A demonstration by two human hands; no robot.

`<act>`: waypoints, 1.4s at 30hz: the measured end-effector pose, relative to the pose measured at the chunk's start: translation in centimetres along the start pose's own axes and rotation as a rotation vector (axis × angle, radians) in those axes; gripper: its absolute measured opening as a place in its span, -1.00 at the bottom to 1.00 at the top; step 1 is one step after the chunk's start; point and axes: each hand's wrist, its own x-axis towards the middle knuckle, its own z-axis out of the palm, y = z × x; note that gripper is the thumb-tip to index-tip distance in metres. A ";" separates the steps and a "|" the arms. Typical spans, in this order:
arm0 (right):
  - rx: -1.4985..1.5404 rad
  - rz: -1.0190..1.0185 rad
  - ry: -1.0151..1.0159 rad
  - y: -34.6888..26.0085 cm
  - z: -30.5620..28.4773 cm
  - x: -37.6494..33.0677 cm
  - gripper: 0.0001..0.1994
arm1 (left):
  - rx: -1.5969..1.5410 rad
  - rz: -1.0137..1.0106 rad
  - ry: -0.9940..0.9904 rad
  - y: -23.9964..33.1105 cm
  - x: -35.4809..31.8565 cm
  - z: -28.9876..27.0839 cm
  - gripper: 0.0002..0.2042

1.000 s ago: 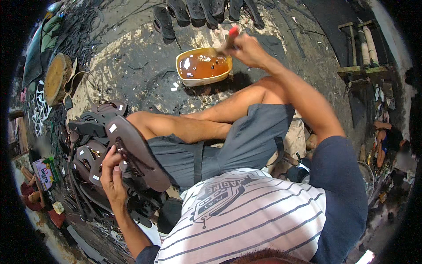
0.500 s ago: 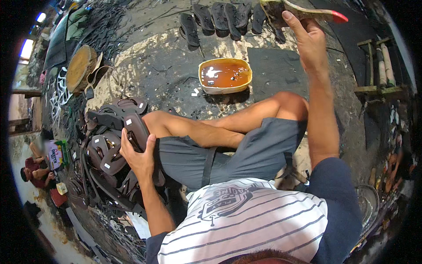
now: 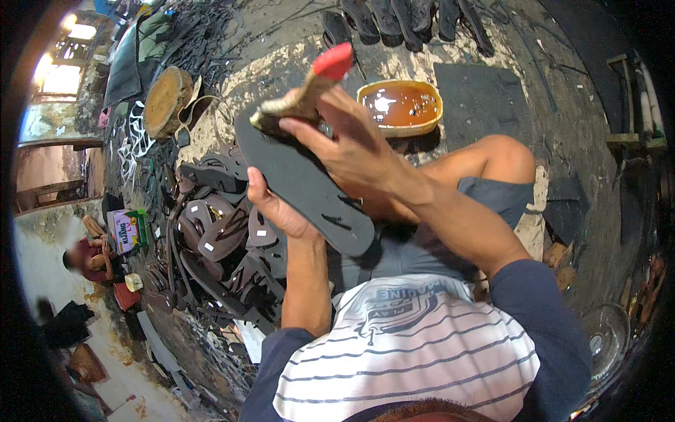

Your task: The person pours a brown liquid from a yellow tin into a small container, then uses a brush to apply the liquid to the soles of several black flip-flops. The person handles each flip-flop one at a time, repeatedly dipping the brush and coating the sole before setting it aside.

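Observation:
A dark sandal (image 3: pixel 299 165) lies tilted across my left hand (image 3: pixel 281 211), its flat underside up and the strap ends showing near its lower end. My left fingers are wrapped round its edge, partly hidden beneath it. In my right hand (image 3: pixel 362 144) is a brush (image 3: pixel 302 98) with a red-tipped wooden handle. Its head rests against the upper end of the sole, with the bristles mostly hidden. A yellow tub (image 3: pixel 422 129) of glossy amber liquid stands on the ground just beyond my right hand.
A pile of brown sandals (image 3: pixel 211 228) lies at my left. Several black soles (image 3: pixel 383 21) are lined up at the far side. There is a dark mat (image 3: pixel 481 98) right of the tub and a round wooden block (image 3: pixel 167 102) at far left. Another person (image 3: pixel 91 257) sits left.
My left hand has lifted a sandal off the pile, underside up. My right hand has brought the brush from the far right down onto the sole. The whole view has shifted.

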 end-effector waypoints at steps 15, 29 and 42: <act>-0.172 0.362 -0.166 7.0 -3.9 -0.5 -0.64 | -0.217 -0.143 -0.157 -0.9 -0.6 -4.4 -0.32; -0.169 0.273 0.058 13.0 -14.0 -2.4 -0.77 | -0.029 -0.580 0.115 -1.0 -8.0 -10.5 -0.22; -0.058 0.383 0.021 1.2 -5.1 -3.1 -0.65 | 0.030 -0.069 -0.043 -5.8 8.5 1.5 -0.46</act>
